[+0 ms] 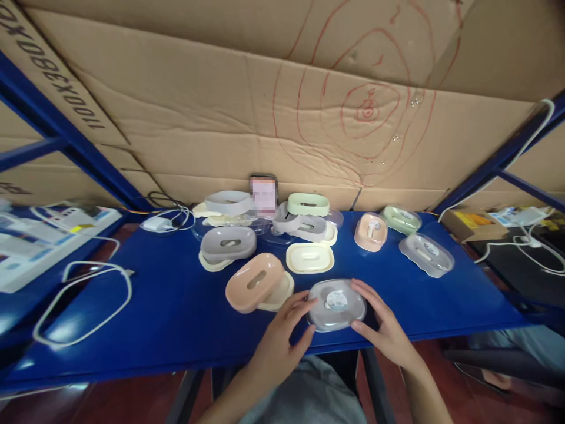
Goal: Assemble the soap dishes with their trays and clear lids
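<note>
A grey oval soap box with a clear lid and a round sticker (336, 304) lies near the front edge of the blue table (168, 306). Both hands grip it: my left hand (282, 333) on its left rim, my right hand (383, 324) on its right rim. Just left of it a pink dish (255, 281) leans on a cream tray (279, 294). Behind it lies a cream tray (309, 258).
More soap dishes lie further back: grey (228, 243), green (308, 204), pink with lid (371, 231), green with lid (401, 219), a clear-lidded grey one (426, 254). A white cable loop (83, 300) lies left. Cardboard walls stand behind; blue shelf posts flank both sides.
</note>
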Demonstrator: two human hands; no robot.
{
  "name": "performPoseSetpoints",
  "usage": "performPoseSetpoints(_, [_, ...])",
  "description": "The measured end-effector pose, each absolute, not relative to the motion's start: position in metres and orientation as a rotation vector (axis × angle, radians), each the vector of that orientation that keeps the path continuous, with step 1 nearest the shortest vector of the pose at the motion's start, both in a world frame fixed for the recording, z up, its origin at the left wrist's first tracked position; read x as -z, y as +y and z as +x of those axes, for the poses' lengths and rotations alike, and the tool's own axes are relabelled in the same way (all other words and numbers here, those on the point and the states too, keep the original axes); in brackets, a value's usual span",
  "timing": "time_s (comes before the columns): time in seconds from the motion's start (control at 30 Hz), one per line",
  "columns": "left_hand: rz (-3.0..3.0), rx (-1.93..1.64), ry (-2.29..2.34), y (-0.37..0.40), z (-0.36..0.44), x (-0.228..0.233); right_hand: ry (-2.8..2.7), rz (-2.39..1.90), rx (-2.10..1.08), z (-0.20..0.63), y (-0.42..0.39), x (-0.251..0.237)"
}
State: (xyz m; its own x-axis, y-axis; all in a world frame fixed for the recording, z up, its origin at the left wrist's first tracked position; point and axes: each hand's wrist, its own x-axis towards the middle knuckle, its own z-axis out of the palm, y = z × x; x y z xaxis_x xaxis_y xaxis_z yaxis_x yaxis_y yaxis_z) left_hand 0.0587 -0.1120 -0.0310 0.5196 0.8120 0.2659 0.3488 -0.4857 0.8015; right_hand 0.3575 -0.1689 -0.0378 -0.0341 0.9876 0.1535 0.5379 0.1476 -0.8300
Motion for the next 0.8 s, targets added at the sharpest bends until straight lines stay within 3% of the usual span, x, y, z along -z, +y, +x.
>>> performPoseSetpoints(0.8, [2.217,-0.767,0.993,-0.12,0.06,0.036,-1.865,-1.626,-0.48,0.337,-0.168,0.039])
